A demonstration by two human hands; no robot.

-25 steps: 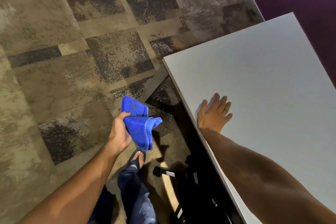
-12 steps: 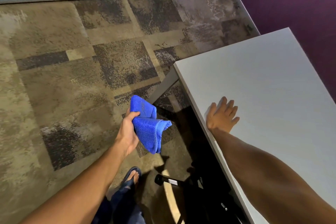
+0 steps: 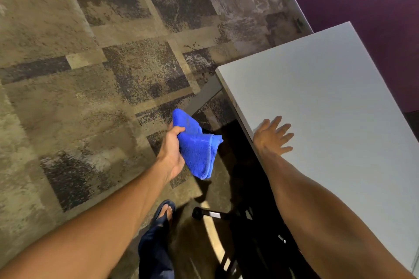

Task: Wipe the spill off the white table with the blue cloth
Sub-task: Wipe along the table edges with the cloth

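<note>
Blue cloth (image 3: 197, 149) hanging lengthwise, downward

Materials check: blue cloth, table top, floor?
Blue cloth: looks like plush microfibre or terry, fuzzy nap, stitched hem. Table top: smooth matte white, likely laminate, though the core is unseen. Floor: low-pile carpet tiles, mottled brown-grey blocks.

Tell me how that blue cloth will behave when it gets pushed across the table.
The blue cloth droops in folds from the left hand, so it is probably floppy and light. Its plush pile will likely drag and bunch on the smooth white table.
</note>
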